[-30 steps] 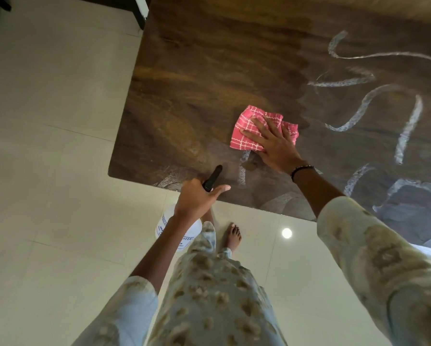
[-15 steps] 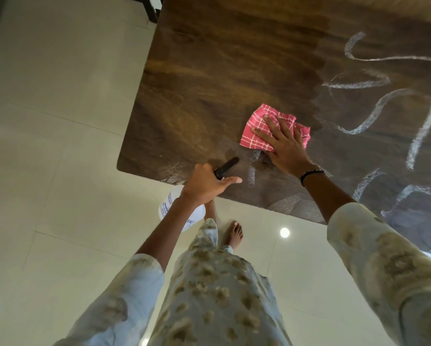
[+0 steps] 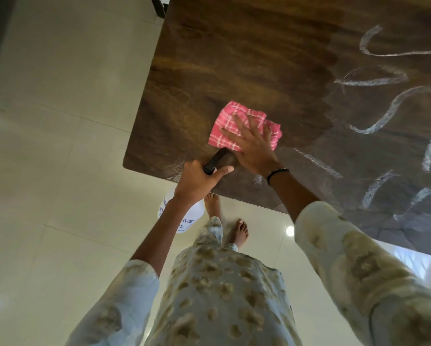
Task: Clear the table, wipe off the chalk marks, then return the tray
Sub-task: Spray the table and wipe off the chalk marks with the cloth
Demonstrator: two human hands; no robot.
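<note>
- R hand (image 3: 253, 151), fingers flat, presses cloth (image 3: 230, 126) on bench (image 3: 234, 58).
- L hand (image 3: 197, 182): grip closed round sprayer (image 3: 184, 216), at bench edge.
- Chalk marks (image 3: 374, 81) on bench's right part.

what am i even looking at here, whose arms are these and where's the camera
There is no machine: these are a person's own two arms, filmed by a wide-angle camera worn on the head and looking down, so you also see the patterned clothes and bare feet on the tiled floor.

The dark slab is a wooden table. The white squiggles are chalk marks, mostly on its right part.

The right hand lies flat, fingers spread, pressing a pink checked cloth onto the table to wipe.

The left hand grips the black top of a white spray bottle, which hangs below the table's edge. The label is too small to read fully.
</note>
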